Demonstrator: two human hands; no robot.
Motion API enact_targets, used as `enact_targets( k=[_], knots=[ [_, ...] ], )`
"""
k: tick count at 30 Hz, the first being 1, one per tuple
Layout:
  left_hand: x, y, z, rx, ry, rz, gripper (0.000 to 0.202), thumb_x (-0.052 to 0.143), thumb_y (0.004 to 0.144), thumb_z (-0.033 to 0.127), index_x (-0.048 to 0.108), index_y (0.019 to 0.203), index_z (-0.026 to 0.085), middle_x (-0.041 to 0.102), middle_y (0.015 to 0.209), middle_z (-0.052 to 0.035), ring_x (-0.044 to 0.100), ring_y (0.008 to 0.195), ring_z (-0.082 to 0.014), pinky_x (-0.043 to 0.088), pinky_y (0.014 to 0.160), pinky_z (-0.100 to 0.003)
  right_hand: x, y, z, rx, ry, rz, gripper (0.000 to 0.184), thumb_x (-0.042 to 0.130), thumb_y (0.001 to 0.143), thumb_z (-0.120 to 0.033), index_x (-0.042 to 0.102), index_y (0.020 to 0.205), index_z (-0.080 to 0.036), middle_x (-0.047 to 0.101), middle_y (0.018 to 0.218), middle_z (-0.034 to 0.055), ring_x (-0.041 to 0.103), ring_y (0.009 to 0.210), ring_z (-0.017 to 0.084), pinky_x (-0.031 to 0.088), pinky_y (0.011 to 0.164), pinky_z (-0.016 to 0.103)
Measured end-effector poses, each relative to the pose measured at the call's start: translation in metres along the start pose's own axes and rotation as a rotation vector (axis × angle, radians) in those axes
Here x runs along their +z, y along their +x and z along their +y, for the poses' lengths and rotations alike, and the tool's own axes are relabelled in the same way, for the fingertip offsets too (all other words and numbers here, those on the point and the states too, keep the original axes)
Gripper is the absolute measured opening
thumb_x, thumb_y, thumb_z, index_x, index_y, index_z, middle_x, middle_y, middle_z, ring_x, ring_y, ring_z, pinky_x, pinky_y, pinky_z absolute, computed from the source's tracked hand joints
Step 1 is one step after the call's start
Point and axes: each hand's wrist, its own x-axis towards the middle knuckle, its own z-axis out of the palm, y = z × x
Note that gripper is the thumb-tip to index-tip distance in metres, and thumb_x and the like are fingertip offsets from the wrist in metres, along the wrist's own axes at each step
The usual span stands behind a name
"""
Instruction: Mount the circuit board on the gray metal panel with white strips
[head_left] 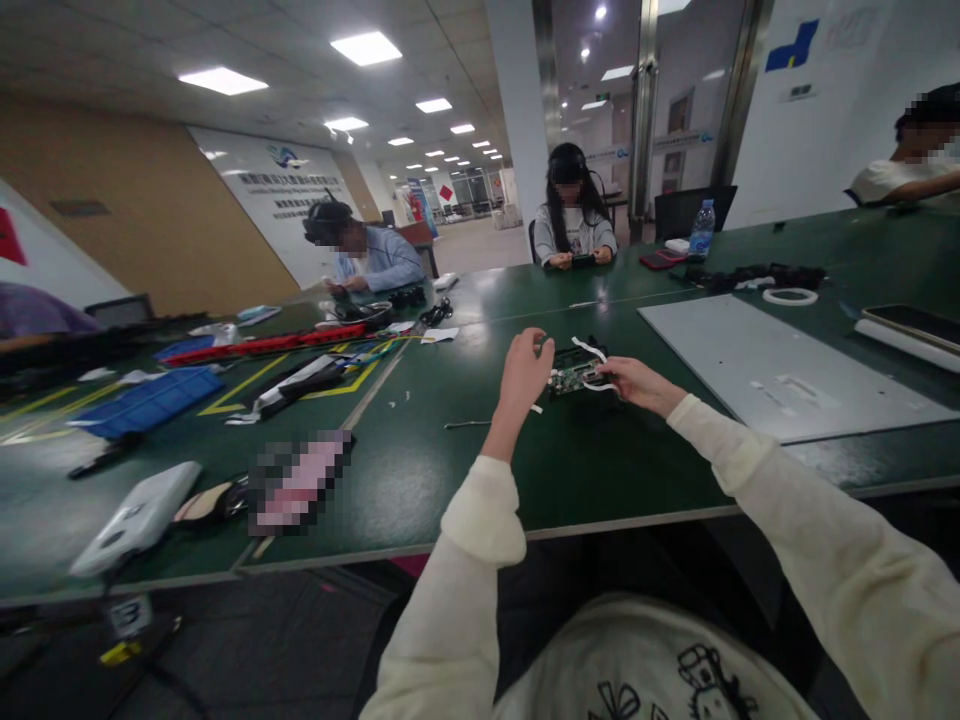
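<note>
A green circuit board in a dark frame (pixel 571 377) lies on the table in front of me. My right hand (pixel 637 384) is at its right edge, thumb and fingers pinched on a white strip (pixel 589 348) that curves over the board. Beside the board's left edge is my left hand (pixel 525 366), its fingers loosely bent and slightly apart. I see nothing between them, though the palm side is partly hidden. A thin metal tool (pixel 466 424) rests on the table to the left of the board.
A large grey panel (pixel 720 350) lies to the right, with a roll of white tape (pixel 790 296) behind it. On the left are a pink phone-like object (pixel 304 485), a white device (pixel 139 515) and a blue tray (pixel 142 400). Other people sit around the green table (pixel 420 470).
</note>
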Motion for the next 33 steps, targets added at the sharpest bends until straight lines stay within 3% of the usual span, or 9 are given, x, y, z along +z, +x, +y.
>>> enact_targets(
  k=[3,8,15,20,27,33],
  knots=[
    [0.033,0.021,-0.019,-0.092,0.077,-0.018,0.029,0.041,0.097,0.034,0.055,0.113,0.014,0.058,0.117,-0.0141,0.057,0.105,-0.02,0.042,0.095,-0.032,0.002,0.002,0.006,0.041,-0.018,0.003,0.011,0.071,0.074,-0.01,0.063,0.076,-0.017,0.072,0.076,0.0026,0.064,0.053,0.01,0.048,0.04,0.016],
    [0.068,0.012,-0.046,-0.163,0.122,-0.062,0.031,0.037,0.098,0.037,0.056,0.106,0.013,0.058,0.111,-0.0151,0.056,0.106,-0.0217,0.041,0.094,-0.032,0.01,-0.003,0.013,0.059,-0.045,-0.074,0.011,0.072,0.074,-0.01,0.065,0.08,-0.017,0.072,0.08,0.0026,0.067,0.064,0.011,0.055,0.054,0.018],
    [0.067,0.007,-0.068,-0.203,0.108,-0.085,0.032,0.038,0.097,0.039,0.058,0.099,0.014,0.064,0.103,-0.0134,0.059,0.096,-0.02,0.042,0.085,-0.029,0.016,-0.011,0.009,0.035,-0.1,-0.125,0.014,0.07,0.076,-0.011,0.066,0.088,-0.016,0.072,0.081,0.0021,0.065,0.063,0.01,0.054,0.054,0.018],
    [0.064,0.009,-0.069,-0.229,0.124,-0.132,0.027,0.043,0.095,0.036,0.059,0.101,0.016,0.068,0.102,-0.011,0.061,0.094,-0.0198,0.043,0.081,-0.027,0.014,-0.012,0.009,0.053,-0.074,-0.133,0.017,0.068,0.079,-0.011,0.064,0.095,-0.015,0.071,0.085,0.003,0.067,0.068,0.011,0.056,0.057,0.018],
    [0.061,0.009,-0.073,-0.149,0.231,-0.193,0.028,0.04,0.096,0.036,0.06,0.101,0.017,0.067,0.103,-0.0116,0.061,0.094,-0.0212,0.043,0.079,-0.028,0.009,-0.01,0.013,0.068,-0.131,-0.2,0.02,0.068,0.078,-0.007,0.063,0.096,-0.013,0.072,0.093,0.0063,0.069,0.079,0.012,0.058,0.071,0.02],
    [0.064,0.006,-0.076,-0.147,0.295,-0.167,0.032,0.036,0.098,0.039,0.058,0.095,0.016,0.065,0.096,-0.0124,0.061,0.089,-0.0218,0.042,0.074,-0.029,0.002,-0.004,0.017,0.094,-0.231,-0.182,0.022,0.071,0.079,-0.015,0.064,0.099,-0.014,0.071,0.095,0.0073,0.069,0.076,0.012,0.057,0.067,0.019]
  ],
)
